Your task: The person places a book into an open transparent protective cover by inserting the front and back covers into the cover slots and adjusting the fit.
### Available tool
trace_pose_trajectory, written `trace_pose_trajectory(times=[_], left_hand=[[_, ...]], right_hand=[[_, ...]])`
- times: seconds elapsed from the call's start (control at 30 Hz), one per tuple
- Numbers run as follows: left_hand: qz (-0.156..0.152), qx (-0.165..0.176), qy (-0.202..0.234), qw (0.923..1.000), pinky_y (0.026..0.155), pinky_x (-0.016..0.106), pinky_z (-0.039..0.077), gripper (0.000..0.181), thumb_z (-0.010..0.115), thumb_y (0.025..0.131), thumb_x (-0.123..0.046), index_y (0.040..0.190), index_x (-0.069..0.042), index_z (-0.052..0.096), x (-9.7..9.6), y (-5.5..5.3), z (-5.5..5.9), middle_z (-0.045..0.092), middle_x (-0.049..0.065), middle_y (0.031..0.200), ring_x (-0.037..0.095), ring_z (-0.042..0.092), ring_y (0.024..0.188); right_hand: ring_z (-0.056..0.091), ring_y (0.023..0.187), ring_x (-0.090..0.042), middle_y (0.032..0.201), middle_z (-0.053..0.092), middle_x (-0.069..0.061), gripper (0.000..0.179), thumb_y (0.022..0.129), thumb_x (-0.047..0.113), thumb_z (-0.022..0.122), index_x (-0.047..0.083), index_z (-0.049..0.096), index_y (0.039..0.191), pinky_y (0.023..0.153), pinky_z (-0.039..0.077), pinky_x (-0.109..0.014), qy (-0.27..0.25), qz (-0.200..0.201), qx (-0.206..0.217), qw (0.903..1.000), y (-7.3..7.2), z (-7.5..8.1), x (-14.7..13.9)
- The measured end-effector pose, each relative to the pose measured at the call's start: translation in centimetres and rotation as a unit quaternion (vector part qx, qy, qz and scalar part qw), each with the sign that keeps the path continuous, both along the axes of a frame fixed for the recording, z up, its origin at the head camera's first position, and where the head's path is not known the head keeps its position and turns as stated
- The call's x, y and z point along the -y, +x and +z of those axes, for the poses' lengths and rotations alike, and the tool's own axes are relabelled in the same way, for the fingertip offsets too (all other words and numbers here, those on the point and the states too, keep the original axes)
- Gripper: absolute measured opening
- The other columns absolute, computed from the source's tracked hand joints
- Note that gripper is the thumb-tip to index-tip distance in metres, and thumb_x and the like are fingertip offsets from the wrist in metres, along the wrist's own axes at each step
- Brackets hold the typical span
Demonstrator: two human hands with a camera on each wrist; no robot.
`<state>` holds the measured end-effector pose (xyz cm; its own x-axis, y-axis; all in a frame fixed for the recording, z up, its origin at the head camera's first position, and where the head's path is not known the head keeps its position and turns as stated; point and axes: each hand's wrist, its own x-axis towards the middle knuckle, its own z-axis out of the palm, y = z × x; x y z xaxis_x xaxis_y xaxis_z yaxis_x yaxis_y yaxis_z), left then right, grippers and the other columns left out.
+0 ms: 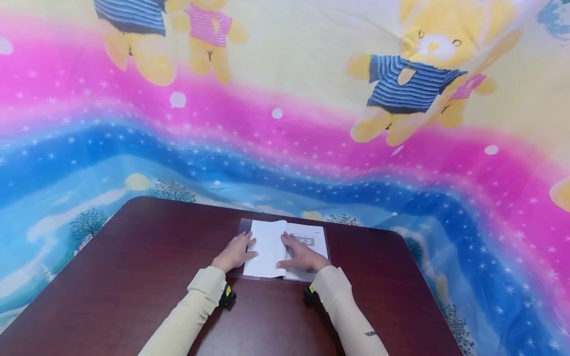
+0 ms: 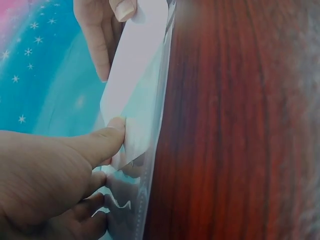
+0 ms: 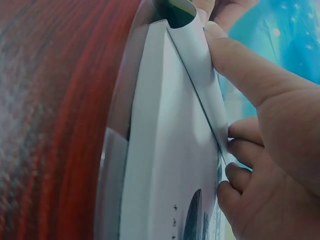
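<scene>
An open book (image 1: 317, 235) lies on the table in a clear plastic cover (image 1: 245, 226). Its left side is a blank white leaf (image 1: 264, 237); the right page carries a grey printed block. My left hand (image 1: 232, 253) rests at the leaf's left edge, thumb pressing on the white and the other fingers against the clear plastic in the left wrist view. With fingers and thumb spread, my right hand (image 1: 304, 256) presses near the book's middle fold. In the right wrist view the white leaf bulges up in a curl beside the page block (image 3: 170, 130), under the right thumb.
The dark red-brown wooden table (image 1: 169, 257) has rounded far corners. Behind and around it hangs a cloth (image 1: 285, 143) printed with bears and snowflakes. Each wrist carries a small black camera (image 1: 228, 295) below a pale sleeve.
</scene>
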<state>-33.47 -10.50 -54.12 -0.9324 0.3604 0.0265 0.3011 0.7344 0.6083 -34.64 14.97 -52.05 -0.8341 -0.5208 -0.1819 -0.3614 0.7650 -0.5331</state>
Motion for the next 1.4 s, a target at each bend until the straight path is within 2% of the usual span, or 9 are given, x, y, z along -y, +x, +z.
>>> trace_pose_trajectory(times=[0.23, 0.63, 0.93, 1.2, 1.4], left_hand=[[0.007, -0.008, -0.007, 0.9999, 0.119, 0.057, 0.032, 0.049, 0.069, 0.098, -0.016, 0.14, 0.006, 0.057, -0.3, 0.0, -0.2, 0.037, 0.029, 0.158, 0.045, 0.028, 0.15], [0.012, 0.005, -0.009, 0.9999, 0.12, 0.058, 0.029, 0.051, 0.067, 0.099, -0.017, 0.143, 0.005, 0.054, -0.3, 0.2, 0.0, 0.035, 0.026, 0.16, 0.045, 0.024, 0.151], [0.007, -0.001, -0.011, 0.9999, 0.12, 0.058, 0.029, 0.051, 0.067, 0.099, -0.018, 0.143, 0.005, 0.054, -0.2, 0.2, 0.0, 0.036, 0.026, 0.159, 0.045, 0.024, 0.152], [0.018, 0.008, -0.001, 0.9998, 0.12, 0.057, 0.028, 0.052, 0.066, 0.1, -0.018, 0.145, 0.004, 0.052, -0.2, 0.4, 0.1, 0.034, 0.025, 0.16, 0.044, 0.023, 0.152], [0.02, 0.012, 0.003, 0.9997, 0.121, 0.058, 0.027, 0.053, 0.065, 0.101, -0.018, 0.147, 0.003, 0.05, -0.1, 0.3, -0.3, 0.032, 0.024, 0.162, 0.044, 0.021, 0.153]], right_hand=[[0.005, 0.157, -0.037, 0.171, 0.01, -0.014, 0.098, 0.091, 0.042, 0.076, 0.004, 0.021, 0.162, 0.125, 0.016, -0.058, -0.006, 0.008, 0.003, 0.9999, 0.1, -0.1, 0.0], [0.002, 0.157, -0.039, 0.17, 0.007, -0.017, 0.098, 0.091, 0.043, 0.076, 0.001, 0.021, 0.161, 0.125, 0.016, -0.056, 0.005, 0.006, -0.014, 0.9999, 0.7, -0.3, 0.8], [0.004, 0.158, -0.035, 0.171, 0.008, -0.012, 0.097, 0.092, 0.046, 0.074, 0.006, 0.021, 0.162, 0.125, 0.019, -0.054, 0.031, 0.0, -0.027, 0.9992, 0.8, -0.6, 1.3], [0.007, 0.158, -0.035, 0.171, 0.009, -0.015, 0.096, 0.092, 0.044, 0.074, 0.002, 0.022, 0.161, 0.125, 0.019, -0.053, 0.043, 0.004, -0.033, 0.9985, 0.8, -0.6, 1.9], [0.008, 0.158, -0.032, 0.171, 0.008, -0.015, 0.097, 0.092, 0.044, 0.074, 0.001, 0.021, 0.161, 0.127, 0.017, -0.049, 0.04, -0.005, -0.032, 0.9987, 0.8, -0.6, 2.2]])
